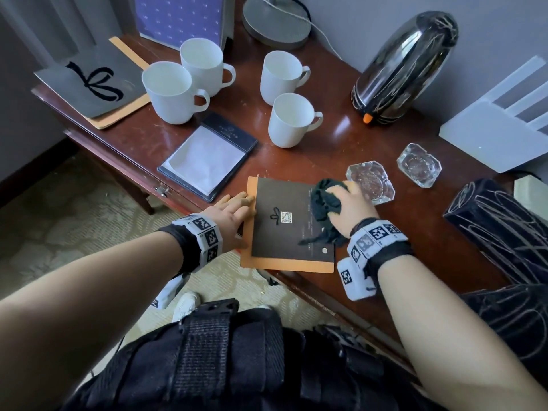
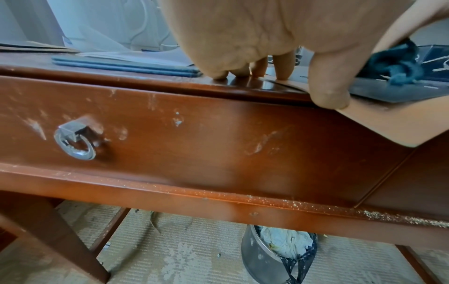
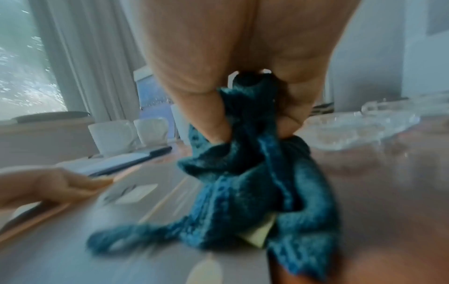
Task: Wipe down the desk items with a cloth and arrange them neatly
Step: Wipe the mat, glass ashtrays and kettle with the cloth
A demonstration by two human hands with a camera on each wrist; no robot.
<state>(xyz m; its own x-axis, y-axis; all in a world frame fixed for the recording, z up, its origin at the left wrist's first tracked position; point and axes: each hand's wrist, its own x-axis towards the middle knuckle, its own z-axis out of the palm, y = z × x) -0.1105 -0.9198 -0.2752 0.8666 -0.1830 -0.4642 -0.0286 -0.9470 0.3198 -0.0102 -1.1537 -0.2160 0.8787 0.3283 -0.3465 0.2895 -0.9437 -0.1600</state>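
A dark card (image 1: 281, 229) with a small bow and QR mark lies on an orange board (image 1: 284, 266) that overhangs the desk's front edge. My right hand (image 1: 347, 203) grips a bunched dark teal cloth (image 1: 324, 203) and presses it on the card's far right part. The right wrist view shows the cloth (image 3: 248, 182) clenched in my right hand (image 3: 250, 124). My left hand (image 1: 237, 207) rests at the board's left edge. In the left wrist view its fingertips (image 2: 282, 75) touch the desk and the thumb presses the orange board (image 2: 393, 124).
Several white mugs (image 1: 169, 90), a notepad holder (image 1: 207, 157), two glass ashtrays (image 1: 370, 182) (image 1: 419, 164) and a chrome jug (image 1: 403, 69) stand behind. A bow-printed grey card (image 1: 92, 84) lies far left. A dark patterned box (image 1: 498, 226) sits right. A bin (image 2: 279, 253) stands under the desk.
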